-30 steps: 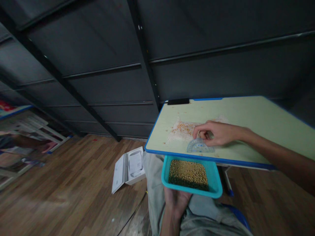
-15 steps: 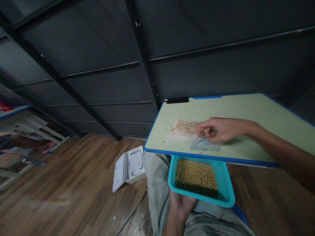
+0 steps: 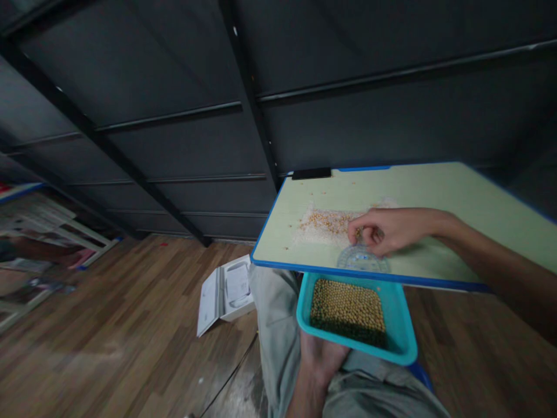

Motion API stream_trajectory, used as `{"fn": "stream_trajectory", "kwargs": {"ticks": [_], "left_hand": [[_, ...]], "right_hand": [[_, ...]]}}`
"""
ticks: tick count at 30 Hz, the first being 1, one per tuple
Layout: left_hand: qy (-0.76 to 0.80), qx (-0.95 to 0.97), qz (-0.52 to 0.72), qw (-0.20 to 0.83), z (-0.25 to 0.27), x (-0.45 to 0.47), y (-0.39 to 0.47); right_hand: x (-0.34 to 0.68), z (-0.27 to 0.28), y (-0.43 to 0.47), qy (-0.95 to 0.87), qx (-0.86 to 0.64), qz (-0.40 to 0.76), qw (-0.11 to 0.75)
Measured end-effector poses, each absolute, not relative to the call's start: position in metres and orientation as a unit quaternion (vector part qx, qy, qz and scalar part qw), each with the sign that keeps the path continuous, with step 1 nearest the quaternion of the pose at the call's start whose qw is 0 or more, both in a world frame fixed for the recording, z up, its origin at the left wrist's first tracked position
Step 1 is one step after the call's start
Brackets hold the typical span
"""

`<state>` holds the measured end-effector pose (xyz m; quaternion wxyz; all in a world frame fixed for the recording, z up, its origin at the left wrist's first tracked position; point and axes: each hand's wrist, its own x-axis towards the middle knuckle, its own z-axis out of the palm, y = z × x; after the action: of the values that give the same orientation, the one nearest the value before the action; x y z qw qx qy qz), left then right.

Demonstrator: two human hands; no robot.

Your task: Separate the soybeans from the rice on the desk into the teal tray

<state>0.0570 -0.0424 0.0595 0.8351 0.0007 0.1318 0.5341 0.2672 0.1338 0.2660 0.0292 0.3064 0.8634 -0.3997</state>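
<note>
My left hand (image 3: 321, 352) supports a turquoise tray (image 3: 409, 334) from beneath, just under the table's front edge; its fingers are hidden below the tray. Round yellow beans (image 3: 348, 307) fill much of the tray, with darker green ones along its near side. On the tabletop, my right hand (image 3: 376, 229) is closed, its fingers curled at the upper rim of a clear half-round protractor (image 3: 359, 262). The protractor's curved side overlaps the table's front edge. Beside the fingertips lies a patch of white grains (image 3: 313, 235) mixed with yellow beans (image 3: 324, 219).
The pale green table (image 3: 439, 188) has a blue rim, and a black flat object (image 3: 311, 173) lies at its far left corner. An opened white box (image 3: 235, 284) stands on the wooden floor near a thin cable (image 3: 230, 374). A dark panelled wall (image 3: 187, 145) rises behind.
My right hand and the protractor have shifted slightly toward the table's front edge. A single bean now shows on the tray's far right part. My left hand and the tray stay nearly the same.
</note>
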Motion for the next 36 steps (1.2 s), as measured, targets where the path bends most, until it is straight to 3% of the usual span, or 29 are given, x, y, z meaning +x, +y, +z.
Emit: {"fn": "stream_trajectory", "kwargs": {"ticks": [7,14,20,24,36], "left_hand": [[0.159,-0.011,0.594,0.789,0.052,0.044,-0.038],[0.155,-0.007,0.594,0.789,0.036,0.042,-0.038],[0.128,0.017,0.598,0.791,0.036,0.042,-0.035],[0.129,0.017,0.598,0.791,0.047,0.043,-0.033],[0.067,0.083,0.594,0.797,0.022,0.038,-0.031]], "right_hand": [[0.25,0.255,0.132,0.903,0.286,-0.31,-0.08],[0.242,0.245,0.134,0.917,0.349,-0.118,-0.156],[0.243,0.237,0.142,0.875,0.364,-0.181,-0.263],[0.25,0.232,0.159,0.833,0.408,-0.153,-0.342],[0.311,0.214,0.224,0.704,0.544,-0.1,-0.447]]}}
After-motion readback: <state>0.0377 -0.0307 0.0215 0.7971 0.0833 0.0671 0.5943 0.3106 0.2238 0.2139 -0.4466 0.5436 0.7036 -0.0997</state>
